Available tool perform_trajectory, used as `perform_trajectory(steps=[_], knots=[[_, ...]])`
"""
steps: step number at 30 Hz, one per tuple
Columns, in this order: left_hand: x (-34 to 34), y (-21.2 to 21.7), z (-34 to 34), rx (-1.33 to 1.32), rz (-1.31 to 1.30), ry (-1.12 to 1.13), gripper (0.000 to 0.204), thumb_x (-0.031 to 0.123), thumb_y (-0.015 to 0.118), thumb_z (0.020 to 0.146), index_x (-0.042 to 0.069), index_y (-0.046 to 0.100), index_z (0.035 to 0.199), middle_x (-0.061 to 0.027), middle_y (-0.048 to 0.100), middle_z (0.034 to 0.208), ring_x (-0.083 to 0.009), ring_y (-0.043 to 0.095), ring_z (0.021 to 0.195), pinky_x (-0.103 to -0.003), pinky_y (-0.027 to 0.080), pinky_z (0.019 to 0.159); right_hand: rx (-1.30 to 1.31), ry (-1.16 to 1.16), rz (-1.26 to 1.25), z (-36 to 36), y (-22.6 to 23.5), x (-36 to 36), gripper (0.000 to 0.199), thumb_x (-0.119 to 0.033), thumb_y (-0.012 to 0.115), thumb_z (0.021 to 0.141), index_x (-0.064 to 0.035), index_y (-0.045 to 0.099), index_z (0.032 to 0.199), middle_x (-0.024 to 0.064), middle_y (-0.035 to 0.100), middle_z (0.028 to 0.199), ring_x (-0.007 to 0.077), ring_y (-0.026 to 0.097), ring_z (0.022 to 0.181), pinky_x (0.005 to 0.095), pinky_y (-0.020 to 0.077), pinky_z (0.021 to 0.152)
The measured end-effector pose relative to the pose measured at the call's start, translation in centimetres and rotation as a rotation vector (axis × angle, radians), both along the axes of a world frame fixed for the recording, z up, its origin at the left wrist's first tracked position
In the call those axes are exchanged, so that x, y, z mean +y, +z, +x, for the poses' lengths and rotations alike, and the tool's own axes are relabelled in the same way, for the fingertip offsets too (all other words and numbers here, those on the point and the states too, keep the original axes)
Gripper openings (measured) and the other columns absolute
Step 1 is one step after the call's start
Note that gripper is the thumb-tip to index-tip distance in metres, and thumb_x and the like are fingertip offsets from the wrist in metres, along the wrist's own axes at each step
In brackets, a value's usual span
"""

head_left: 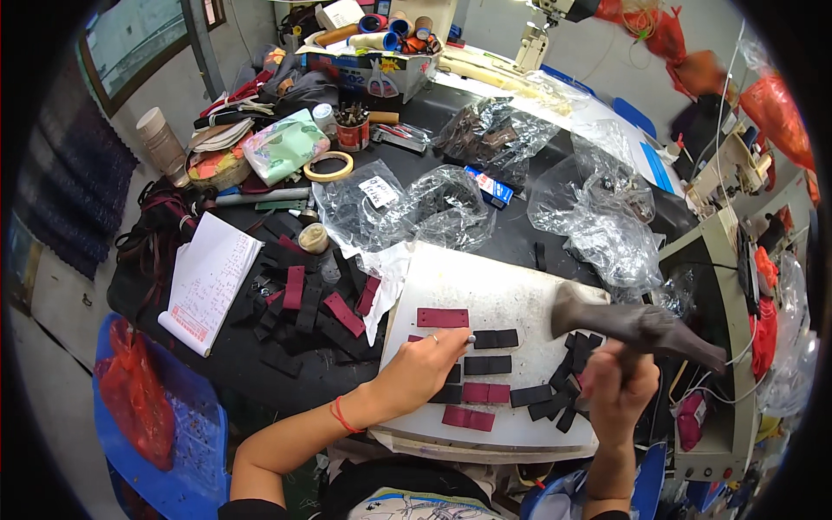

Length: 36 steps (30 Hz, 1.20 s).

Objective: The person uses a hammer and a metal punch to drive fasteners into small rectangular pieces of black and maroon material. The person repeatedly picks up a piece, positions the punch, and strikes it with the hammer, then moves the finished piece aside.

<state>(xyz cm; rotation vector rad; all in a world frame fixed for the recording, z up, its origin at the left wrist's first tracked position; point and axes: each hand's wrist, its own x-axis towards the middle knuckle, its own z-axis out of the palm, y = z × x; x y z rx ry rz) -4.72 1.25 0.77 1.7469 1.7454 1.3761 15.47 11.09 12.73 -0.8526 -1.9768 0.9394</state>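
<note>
My left hand [426,364] rests over the white board [537,282], its fingers pinched on a small metal punch [471,339] whose end shows at the fingertips. Under those fingers lies a maroon strip, mostly hidden. Just beyond it is another maroon strip [443,317] with small holes at its ends. My right hand [619,381] grips the handle of a hammer [633,324], raised over the board's right side. Black strips [488,365] and maroon strips [485,393] lie in rows beside and below my left hand. A loose heap of black strips [563,381] sits near my right hand.
Left of the board lie a pile of black and maroon strips [299,321], a notebook [208,282] and a small jar [313,238]. Clear plastic bags [442,208], a tape roll [329,166] and a tool can [353,128] stand behind. A blue chair [204,433] is at left.
</note>
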Motion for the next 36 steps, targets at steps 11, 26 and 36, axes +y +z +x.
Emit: perform_trajectory(steps=[11, 26, 36], knots=[[0.9, -0.6, -2.1, -0.601, -0.235, -0.056, 0.016, 0.008, 0.055, 0.095, -0.004, 0.049, 0.103, -0.0130, 0.066, 0.096, -0.0168, 0.067, 0.091, -0.028, 0.057, 0.077, -0.482, 0.166, 0.266, 0.5, -2.9, 1.0, 0.022, -0.022, 0.074, 0.081, -0.0034, 0.064, 0.089, 0.0125, 0.063, 0.071, 0.0295, 0.061, 0.056, 0.0358, 0.0459, 0.051], [-0.3, 0.0, 0.3, 0.025, -0.007, 0.040, 0.022, 0.002, 0.058, 0.089, 0.000, 0.052, 0.110, -0.0212, 0.064, 0.089, -0.0374, 0.065, 0.072, -0.041, 0.052, 0.065, -0.492, 0.280, 0.462, -2.0, -1.5, 1.0, 0.021, -0.025, 0.074, 0.081, -0.0070, 0.065, 0.086, 0.0096, 0.059, 0.063, 0.0258, 0.058, 0.048, 0.0355, 0.0438, 0.044], [-1.0, 0.0, -3.6, -0.928, 0.031, 0.160, 0.021, 0.006, 0.056, 0.095, 0.000, 0.046, 0.113, -0.0109, 0.063, 0.097, -0.0151, 0.067, 0.089, -0.025, 0.057, 0.072, -0.640, 0.282, 0.408, -2.7, -4.5, -0.6, 0.031, -0.030, 0.069, 0.085, -0.0074, 0.050, 0.078, 0.0098, 0.060, 0.064, 0.0299, 0.059, 0.053, 0.0390, 0.0438, 0.045]])
